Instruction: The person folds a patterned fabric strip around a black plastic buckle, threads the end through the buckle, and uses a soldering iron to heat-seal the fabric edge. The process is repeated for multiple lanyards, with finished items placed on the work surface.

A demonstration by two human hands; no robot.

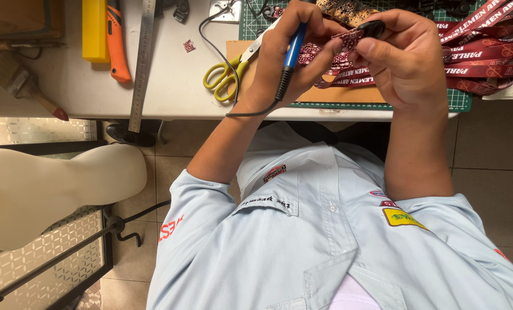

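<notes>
1. Left hand (285, 57): over the near left part of the green cutting mat (457, 100). Its fingers are clamped around one blue-handled corded tool (291, 54), which looks like a soldering iron. The black cord trails off the mat's near edge, and the tip is out of sight at the top of the view.
2. Right hand (406, 63): over the middle of the mat. Thumb and fingers are pinched together on one patterned maroon strap (348, 40) and on the one black clip (374, 27) at its end. The strap is held up off the mat, between the two hands.
3. Handling, as a judgement: the strap end is best kept taut and short between the pinching fingers. The tool should be steadied pen-fashion, with its working end well away from the fingertips and its cord kept free of the strap.
4. On the mat: one brown card sheet (348, 95) under the hands, and a heap of maroon straps (486, 51) on the right part, too tangled to count.
5. On the bench (176, 86) left of the mat:
   - one pair of yellow-handled scissors (225, 74), at the mat's edge
   - one steel ruler (141, 63)
   - one orange knife (116, 46)
   - one yellow block (94, 28)
   - one brush (24, 86), farthest out
6. Below the bench, well left of the mat: one cream mannequin form (44, 189).
</notes>
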